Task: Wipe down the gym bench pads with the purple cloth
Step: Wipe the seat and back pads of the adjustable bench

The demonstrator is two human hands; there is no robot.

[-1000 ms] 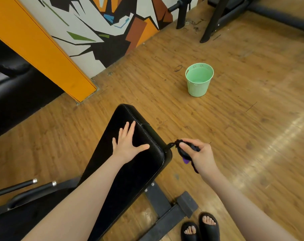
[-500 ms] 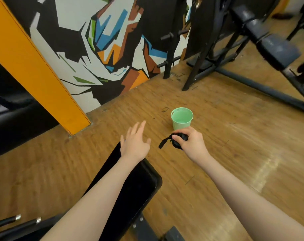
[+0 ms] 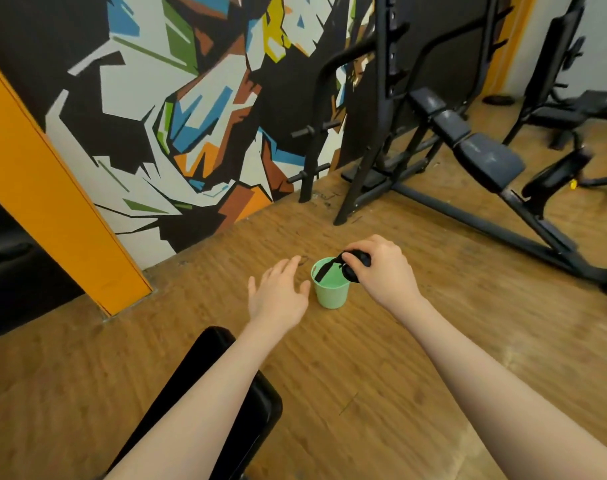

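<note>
Head view, right hand [image 3: 385,268] now gripping dark cloth [image 3: 352,263] over green bucket [image 3: 331,292], left hand [image 3: 279,296] open, lifted off bench pad [image 3: 212,386]

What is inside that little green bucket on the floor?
The green bucket shows only its pale green inner wall, with a dark strip of the cloth gripped by the right hand hanging over its mouth. The cloth and hand cover part of the opening.

Single head view, wide-angle, looks forward and down over both forearms toward wooden floor [image 3: 399,358] and mural wall [image 3: 191,98]; near range.
</note>
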